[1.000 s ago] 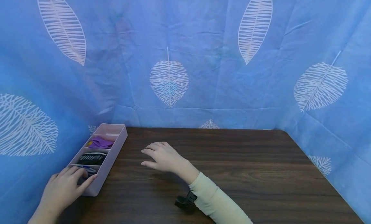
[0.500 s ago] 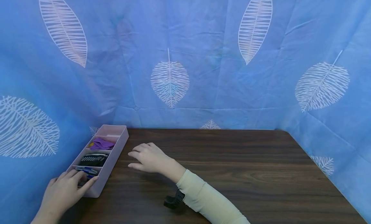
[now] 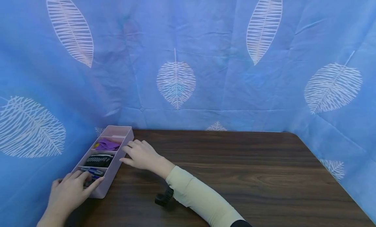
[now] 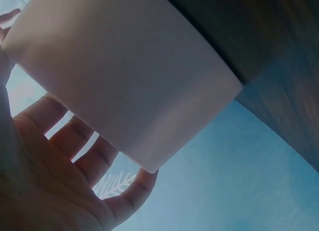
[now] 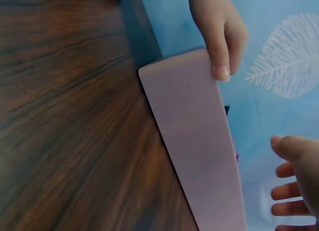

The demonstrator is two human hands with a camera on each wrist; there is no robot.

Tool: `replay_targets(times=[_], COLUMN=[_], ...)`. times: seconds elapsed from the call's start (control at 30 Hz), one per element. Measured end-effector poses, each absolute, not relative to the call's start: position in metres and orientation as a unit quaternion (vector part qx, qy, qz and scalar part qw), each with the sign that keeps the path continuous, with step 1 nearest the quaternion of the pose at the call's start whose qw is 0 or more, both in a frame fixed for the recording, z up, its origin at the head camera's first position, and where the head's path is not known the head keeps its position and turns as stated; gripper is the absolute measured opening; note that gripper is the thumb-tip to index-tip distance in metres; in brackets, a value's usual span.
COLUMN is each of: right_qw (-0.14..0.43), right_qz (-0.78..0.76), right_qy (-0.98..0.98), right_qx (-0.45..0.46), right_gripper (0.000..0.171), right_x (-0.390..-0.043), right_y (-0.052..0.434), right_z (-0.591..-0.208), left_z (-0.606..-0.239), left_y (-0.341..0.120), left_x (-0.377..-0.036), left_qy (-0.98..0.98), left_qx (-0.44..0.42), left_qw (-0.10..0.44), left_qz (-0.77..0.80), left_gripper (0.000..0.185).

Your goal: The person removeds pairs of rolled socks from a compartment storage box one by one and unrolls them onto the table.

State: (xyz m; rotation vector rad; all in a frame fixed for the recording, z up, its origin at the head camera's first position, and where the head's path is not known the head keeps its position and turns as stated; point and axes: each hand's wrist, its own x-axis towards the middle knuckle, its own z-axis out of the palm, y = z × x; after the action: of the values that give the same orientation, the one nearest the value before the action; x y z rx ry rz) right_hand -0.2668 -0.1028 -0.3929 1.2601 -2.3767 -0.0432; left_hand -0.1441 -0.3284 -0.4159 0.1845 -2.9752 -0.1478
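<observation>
The pink divided organizer tray (image 3: 113, 173) sits at the tabletop's (image 3: 235, 165) left edge, its near end clasped by the left hand (image 3: 71, 191), while the open right hand (image 3: 141, 154) just touches its side; a two-handed hold looks nearly complete, the tray not yet lifted.

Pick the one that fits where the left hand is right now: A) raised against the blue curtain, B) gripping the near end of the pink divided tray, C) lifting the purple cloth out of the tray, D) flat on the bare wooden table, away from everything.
B: the left hand curls its grip around the near end of the pink divided tray, with its thumb on the outer wall and its fingers over the rim into the nearest compartment.
</observation>
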Motion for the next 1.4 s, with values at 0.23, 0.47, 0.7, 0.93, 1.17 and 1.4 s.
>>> replay_targets(times=[0.23, 0.47, 0.7, 0.93, 1.17, 1.4], right_qw=[0.244, 0.177, 0.115, 0.073, 0.014, -0.037], right_qz=[0.023, 0.033, 0.022, 0.037, 0.006, -0.01], right_qy=[-0.864, -0.906, -0.937, -0.95, -0.956, -0.959], right_qx=[0.439, 0.383, 0.328, 0.302, 0.293, 0.28], right_gripper=[0.044, 0.049, 0.043, 0.035, 0.056, 0.065], right_x=[-0.283, -0.303, -0.322, -0.334, -0.339, -0.339], right_y=[-0.134, -0.163, -0.185, -0.202, -0.207, -0.213], right_z=[-0.396, -0.402, -0.416, -0.416, -0.413, -0.403], left_z=[-0.418, -0.42, -0.424, -0.42, -0.422, -0.423], left_y=[-0.327, -0.325, -0.322, -0.321, -0.321, -0.324], left_x=[-0.14, -0.141, -0.14, -0.139, -0.139, -0.141], left_qy=[-0.992, -0.99, -0.991, -0.989, -0.988, -0.988], left_qx=[0.05, 0.053, 0.068, 0.066, 0.063, 0.067], left_qw=[0.101, 0.116, 0.105, 0.122, 0.126, 0.124], left_qz=[-0.054, -0.056, -0.057, -0.058, -0.063, -0.068], left_gripper=[0.066, 0.066, 0.066, 0.062, 0.06, 0.061])
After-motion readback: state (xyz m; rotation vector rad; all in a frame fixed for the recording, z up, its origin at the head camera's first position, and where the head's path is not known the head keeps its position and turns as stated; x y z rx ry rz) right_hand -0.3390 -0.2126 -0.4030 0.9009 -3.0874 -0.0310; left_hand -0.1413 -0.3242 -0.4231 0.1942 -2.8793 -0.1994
